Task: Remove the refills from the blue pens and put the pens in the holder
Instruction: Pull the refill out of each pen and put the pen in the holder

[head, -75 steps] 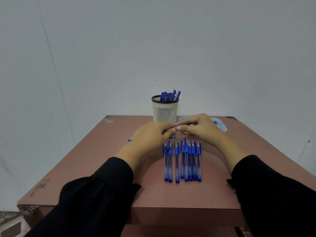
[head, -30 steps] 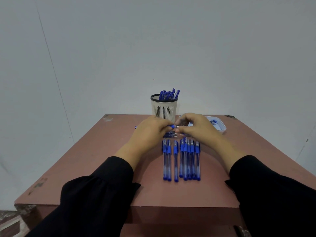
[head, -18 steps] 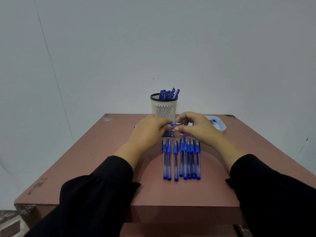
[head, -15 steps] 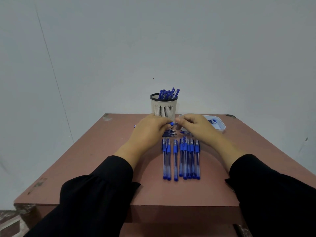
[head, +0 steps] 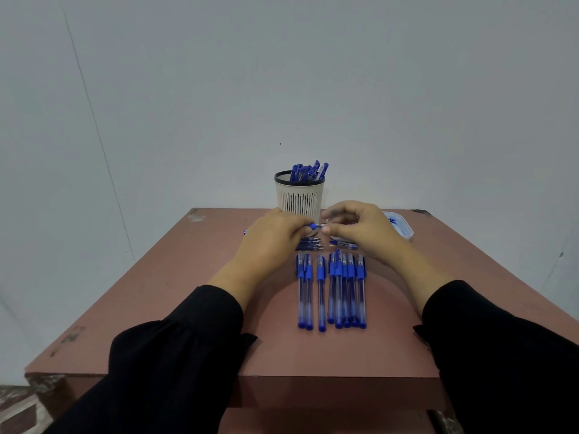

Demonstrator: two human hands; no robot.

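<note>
Two black sleeves (head: 175,364) are reaching forward over the near edge of the brown counter (head: 163,292). Just beyond them, a row of blue pens (head: 332,292) is lying side by side, with the grips pointing away from the person. Behind the row, a few refills (head: 310,244) and one more pen (head: 344,244) are lying on the counter. Above these, the left hand (head: 272,242) is gripping a pen (head: 312,226) with curled fingers, its tip pointing right. The right hand (head: 363,228) is pinching at this tip with thumb and finger. Farther back, the holder (head: 299,198) is standing upright with pens inside. To its right, a small tray (head: 404,230) is sitting near the counter's far edge.
</note>
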